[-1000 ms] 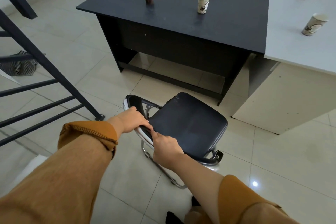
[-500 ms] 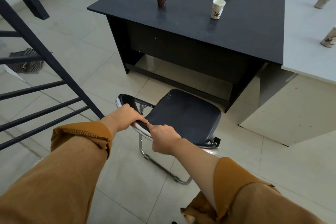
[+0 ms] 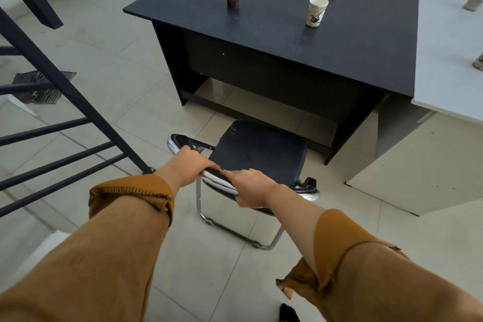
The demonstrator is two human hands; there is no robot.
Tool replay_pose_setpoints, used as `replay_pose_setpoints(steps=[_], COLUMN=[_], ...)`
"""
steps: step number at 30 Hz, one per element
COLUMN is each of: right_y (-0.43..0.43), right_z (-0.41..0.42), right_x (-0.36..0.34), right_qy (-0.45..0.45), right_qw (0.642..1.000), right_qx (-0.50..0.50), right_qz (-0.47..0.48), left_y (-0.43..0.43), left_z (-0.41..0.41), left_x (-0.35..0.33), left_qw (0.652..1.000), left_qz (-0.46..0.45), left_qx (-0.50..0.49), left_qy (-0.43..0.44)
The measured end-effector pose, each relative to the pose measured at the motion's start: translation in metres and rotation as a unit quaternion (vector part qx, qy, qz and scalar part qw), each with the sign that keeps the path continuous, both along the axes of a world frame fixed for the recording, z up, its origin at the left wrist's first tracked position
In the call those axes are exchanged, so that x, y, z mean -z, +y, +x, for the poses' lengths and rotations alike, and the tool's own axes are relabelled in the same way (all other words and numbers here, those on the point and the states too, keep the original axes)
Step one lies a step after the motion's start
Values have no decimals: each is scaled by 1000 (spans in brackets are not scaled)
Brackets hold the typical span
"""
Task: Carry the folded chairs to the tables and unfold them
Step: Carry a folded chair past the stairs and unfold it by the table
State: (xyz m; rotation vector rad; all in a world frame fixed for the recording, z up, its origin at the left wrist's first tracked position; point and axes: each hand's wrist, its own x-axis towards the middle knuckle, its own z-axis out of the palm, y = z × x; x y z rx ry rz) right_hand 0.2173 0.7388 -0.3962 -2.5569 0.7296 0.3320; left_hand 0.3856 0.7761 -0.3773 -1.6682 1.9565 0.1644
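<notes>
A folding chair (image 3: 257,154) with a black padded seat and chrome tube frame stands unfolded on the tiled floor, just in front of the black table (image 3: 287,42). Its seat is flat and its floor loop shows below. My left hand (image 3: 190,163) grips the top of the backrest on the left side. My right hand (image 3: 252,187) grips the same backrest edge on the right. Both arms wear mustard sleeves.
Several paper cups (image 3: 316,11) stand on the black table. A white table (image 3: 449,55) adjoins it on the right. A dark metal stair railing (image 3: 65,91) runs along the left, with a striped cloth (image 3: 41,83) on the floor beyond it.
The chair has been pushed forward, closer to the black table, with both hands staying on the backrest. The seat now sits level.
</notes>
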Motion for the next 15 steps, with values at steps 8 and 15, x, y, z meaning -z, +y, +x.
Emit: replay_pose_setpoints(steps=[8,15], right_y=[0,17], right_z=[11,48], right_x=[9,12], right_qy=[-16,-37], right_qw=[1000,999], right_qx=[-9,-4], right_qz=[1,-6], left_y=[-3,1], left_z=[12,50], left_x=[1,4], left_qw=[1000,999], left_qz=[16,30], left_qx=[-12,-24], left_qy=[15,7])
